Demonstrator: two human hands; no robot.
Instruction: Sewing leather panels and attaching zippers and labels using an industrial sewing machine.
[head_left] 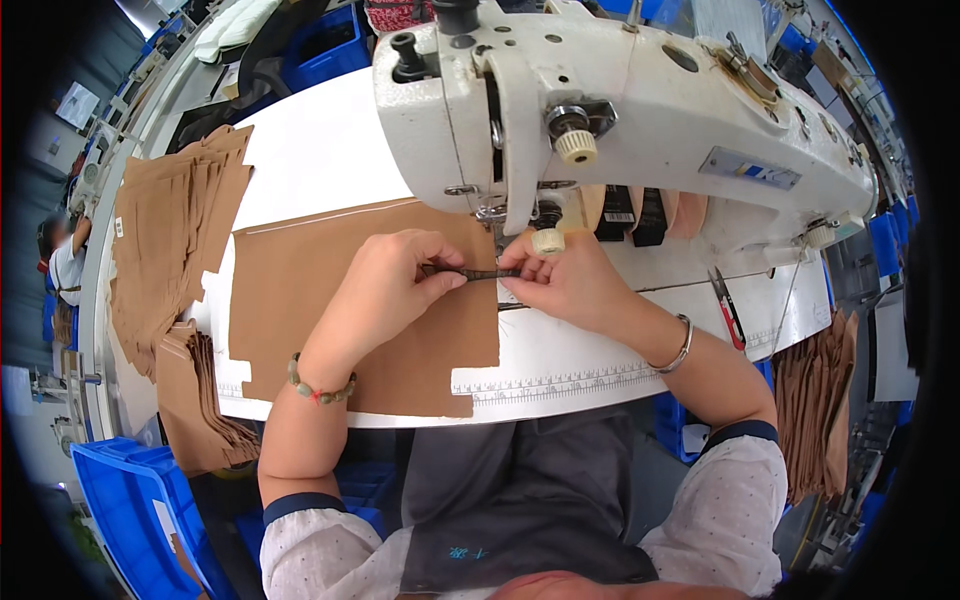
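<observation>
A narrow dark strip (483, 274) stretches between my two hands, just in front of the sewing machine's needle area. My left hand (408, 275) pinches its left end, thumb and fingertips together, above a flat brown fabric panel (300, 300). At the other end, my right hand (562, 280) pinches the strip close to the panel's right edge. The exact kind of strip is too small to make out. Over both hands stands the white sewing machine (620, 90), whose head partly hides the needle. The panel has a pale line along its far edge and notched near corners.
Stacked brown pieces (165, 240) lie at the left, with more (195, 400) hanging over the table edge. Red-handled snips (728, 312) and dark labels (650, 218) lie right of the needle. A blue crate (130, 510) stands lower left; brown pieces (815, 410) hang at right.
</observation>
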